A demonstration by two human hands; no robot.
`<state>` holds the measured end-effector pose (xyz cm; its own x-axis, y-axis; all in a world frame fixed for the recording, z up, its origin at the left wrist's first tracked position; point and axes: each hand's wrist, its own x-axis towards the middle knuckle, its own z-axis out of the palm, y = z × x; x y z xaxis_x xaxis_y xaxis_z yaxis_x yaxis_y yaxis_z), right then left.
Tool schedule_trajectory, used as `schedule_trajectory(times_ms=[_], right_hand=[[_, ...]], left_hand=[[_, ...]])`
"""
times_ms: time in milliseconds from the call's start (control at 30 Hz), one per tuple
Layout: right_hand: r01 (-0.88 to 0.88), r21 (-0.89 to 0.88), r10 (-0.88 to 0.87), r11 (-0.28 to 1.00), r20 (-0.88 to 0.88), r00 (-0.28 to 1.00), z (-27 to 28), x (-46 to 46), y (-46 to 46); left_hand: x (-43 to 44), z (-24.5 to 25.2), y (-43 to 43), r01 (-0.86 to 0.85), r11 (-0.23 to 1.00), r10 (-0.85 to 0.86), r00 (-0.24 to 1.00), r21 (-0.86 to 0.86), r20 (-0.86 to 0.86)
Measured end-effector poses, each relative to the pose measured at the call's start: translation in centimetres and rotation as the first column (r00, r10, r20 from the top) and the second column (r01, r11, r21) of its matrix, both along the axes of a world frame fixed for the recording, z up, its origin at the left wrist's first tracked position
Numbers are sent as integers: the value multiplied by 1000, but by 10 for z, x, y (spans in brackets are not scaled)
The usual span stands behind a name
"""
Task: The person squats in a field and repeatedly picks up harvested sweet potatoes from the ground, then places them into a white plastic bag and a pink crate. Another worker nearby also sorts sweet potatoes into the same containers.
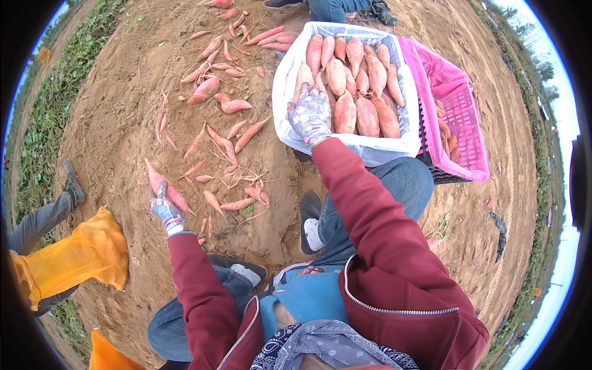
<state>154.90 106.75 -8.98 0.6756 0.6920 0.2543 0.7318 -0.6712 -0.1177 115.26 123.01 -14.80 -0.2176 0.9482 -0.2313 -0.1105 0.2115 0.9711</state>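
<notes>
My left hand, in a flower-patterned glove, grips a long pink-red sweet potato just above the soil. My right hand, gloved alike, lies palm down at the near left corner of a crate lined with white plastic. Its fingers rest on the sweet potatoes there, and the palm hides whatever is under it. Large sweet potatoes fill this crate in rows. Between my hands, thin and small sweet potatoes lie scattered on the ground, some with stringy roots attached.
A pink-lined crate with some sweet potatoes stands against the white-lined one's right side. At left are an orange mesh sack and another person's leg. Someone's jeans show beyond the crates. Green vines border the soil.
</notes>
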Motion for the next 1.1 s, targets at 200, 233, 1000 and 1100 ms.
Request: schedule_trajectory(times_ms=[200, 233, 1000, 1100], right_hand=[[-12, 210, 31, 978, -91, 995, 9, -14, -17], [-25, 275, 14, 961, 41, 999, 15, -26, -26], [402, 635, 228, 659, -678, 698, 13, 92, -96], [211, 582, 50, 785, -399, 916, 20, 77, -80]], left_hand=[[123, 65, -61, 426, 905, -366, 750, 22, 551], [146, 77, -75, 489, 869, -449, 721, 71, 528], [146, 0, -84, 498, 858, -400, 801, -125, 445], [125, -13, -76, 430, 884, -288, 811, -184, 510]])
